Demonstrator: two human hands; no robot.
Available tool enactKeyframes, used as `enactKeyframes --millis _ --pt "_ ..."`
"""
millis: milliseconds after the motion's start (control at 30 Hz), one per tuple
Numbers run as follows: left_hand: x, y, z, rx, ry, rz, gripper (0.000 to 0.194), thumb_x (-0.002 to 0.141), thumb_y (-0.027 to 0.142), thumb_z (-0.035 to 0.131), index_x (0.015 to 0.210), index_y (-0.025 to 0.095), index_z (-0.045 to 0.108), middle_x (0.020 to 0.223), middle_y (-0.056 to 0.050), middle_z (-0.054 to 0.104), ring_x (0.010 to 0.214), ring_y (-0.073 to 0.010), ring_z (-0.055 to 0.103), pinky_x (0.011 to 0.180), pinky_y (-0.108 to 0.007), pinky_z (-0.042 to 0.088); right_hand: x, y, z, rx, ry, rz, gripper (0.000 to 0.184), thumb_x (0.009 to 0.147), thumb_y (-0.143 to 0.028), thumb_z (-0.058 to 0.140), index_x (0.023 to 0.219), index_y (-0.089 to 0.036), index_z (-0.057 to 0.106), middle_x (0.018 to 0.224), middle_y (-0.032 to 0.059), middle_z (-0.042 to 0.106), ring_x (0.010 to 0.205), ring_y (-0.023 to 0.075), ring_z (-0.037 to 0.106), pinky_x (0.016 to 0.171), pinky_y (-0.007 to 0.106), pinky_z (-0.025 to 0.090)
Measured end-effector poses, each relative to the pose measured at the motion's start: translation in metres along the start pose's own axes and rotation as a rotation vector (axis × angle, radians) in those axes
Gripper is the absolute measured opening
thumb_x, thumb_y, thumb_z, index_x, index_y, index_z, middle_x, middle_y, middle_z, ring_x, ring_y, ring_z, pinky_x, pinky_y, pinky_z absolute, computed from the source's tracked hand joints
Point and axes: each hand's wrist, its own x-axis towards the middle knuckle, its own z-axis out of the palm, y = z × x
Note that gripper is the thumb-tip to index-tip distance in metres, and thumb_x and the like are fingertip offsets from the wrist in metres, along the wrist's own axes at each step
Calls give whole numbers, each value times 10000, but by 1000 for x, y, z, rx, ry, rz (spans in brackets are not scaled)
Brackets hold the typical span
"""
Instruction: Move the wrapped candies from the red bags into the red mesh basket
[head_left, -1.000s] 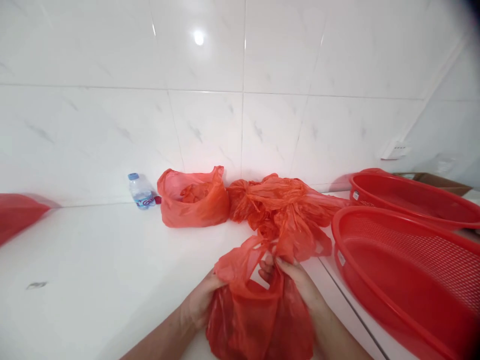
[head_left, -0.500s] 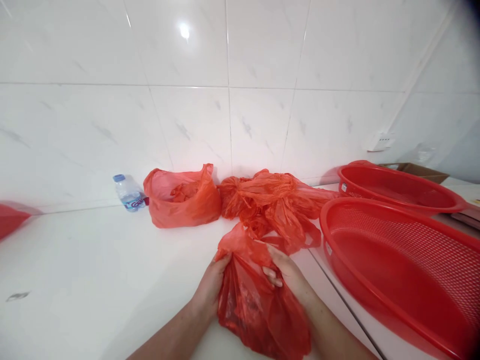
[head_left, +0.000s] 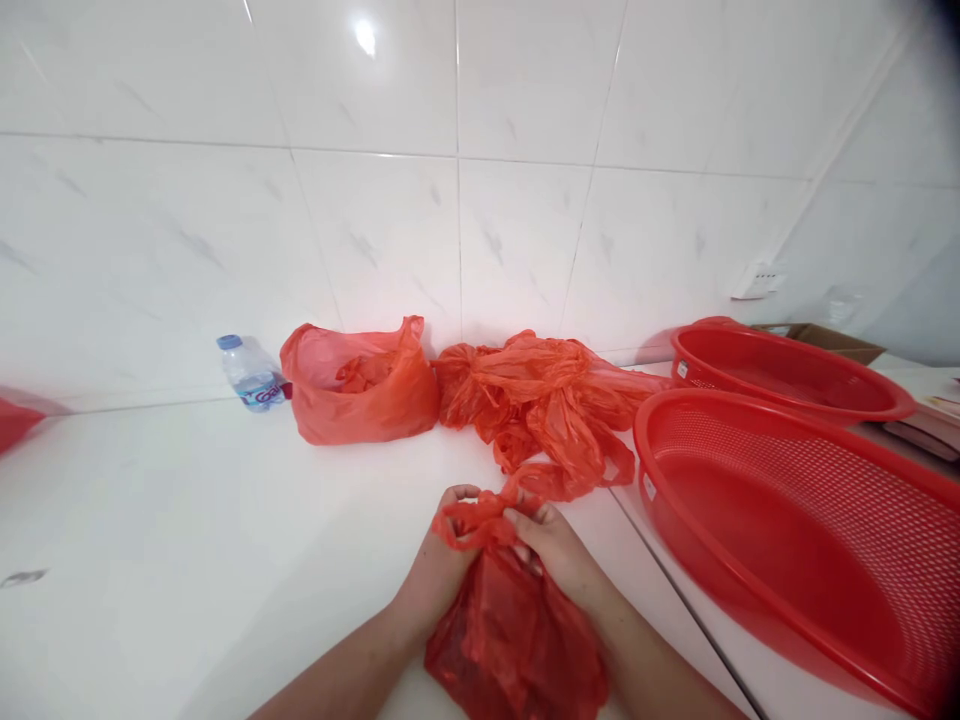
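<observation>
A thin red plastic bag (head_left: pixel 517 630) hangs between my hands at the lower middle of the view, its top bunched and looped. My left hand (head_left: pixel 442 560) is closed on the gathered top from the left, its fingers partly behind the plastic. From the right, my right hand (head_left: pixel 551 550) pinches the same bunched part with thumb and fingers. What the bag holds cannot be made out through the plastic. Just beyond my hands lies a heap of crumpled red plastic bags (head_left: pixel 547 385).
An open red bag (head_left: pixel 367 415) with crumpled plastic inside stands by the tiled wall, beside a plastic bottle (head_left: pixel 251 380). Two red baskets (head_left: pixel 750 560) fill the right side, one behind the other. A cardboard box (head_left: pixel 836 343) sits behind them. A seam crosses the white table (head_left: pixel 187 550).
My hands have drawn closer together, and the bag's spread top is now bunched into a loop between them. The view has shifted slightly.
</observation>
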Motion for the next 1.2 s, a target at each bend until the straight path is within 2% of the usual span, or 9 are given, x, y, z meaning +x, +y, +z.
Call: enactKeyframes --millis 100,200,400,533,633,733,900,1067,1200 --pt "-7 1 -4 116 -5 120 747 713 345 743 1341 263 347 1346 -124 502 1180 -281 535 948 -378 450 3 1 -3 33 67 -35 395 725 -535 675 747 -163 544 417 -88 431 376 42 316 412 189 231" --pt "-9 0 -7 208 -64 247 854 685 383 768 1408 288 324 1497 -86 322 1343 -298 348 1060 -371 343 1 0 0 53 67 -58 334 758 -473 672 794 -165 549 456 -76 476 422 52 378 456 190 275" --pt "-8 11 3 205 -56 93 474 906 475 448 1282 204 545 1126 -88 669 1157 -277 548 974 -374 419 -10 -8 5 3 -61 -62 356 801 -492 628 969 -190 542 571 -44 569 421 60 394 420 186 256" --pt "-6 18 5 171 -76 76 420 899 456 474 1197 194 611 938 -61 718 979 -262 632 849 -341 484 -13 -10 3 219 -65 15 527 838 -658 442 998 -182 602 687 16 609 486 83 457 487 213 343" --pt "-3 16 0 163 -12 84 395 861 445 549 1154 194 635 988 -57 714 979 -260 629 860 -331 476 -14 -12 2 318 -66 55 594 853 -676 381 965 -163 659 665 24 594 515 88 469 522 218 352" --pt "-1 12 -4 148 63 32 456 830 450 598 1216 206 594 1120 -78 676 1055 -268 605 912 -347 454 -15 -14 0 220 -61 19 439 852 -548 528 981 -162 694 662 10 592 543 82 475 559 218 358" --pt "-5 10 -6 -44 -52 -93 546 849 476 566 1341 255 480 1212 -101 634 1094 -268 601 958 -394 436 -14 -16 -5 85 -90 40 288 713 -378 746 923 -184 715 736 -2 639 566 76 504 611 237 398" --pt "-4 9 -5 -185 -56 -152 544 846 459 581 1324 214 495 1122 -122 677 1036 -279 636 934 -420 463 -16 -23 -7 53 -167 -29 322 713 -276 739 1011 -216 633 1006 20 645 876 156 601 820 310 448" --pt "-3 9 -5 -225 -24 -153 535 828 452 608 1293 203 521 1101 -127 683 984 -285 656 906 -435 483 -16 -23 -3 -109 -75 -43 395 717 -190 679 1084 -251 549 980 0 617 881 162 589 779 301 457"
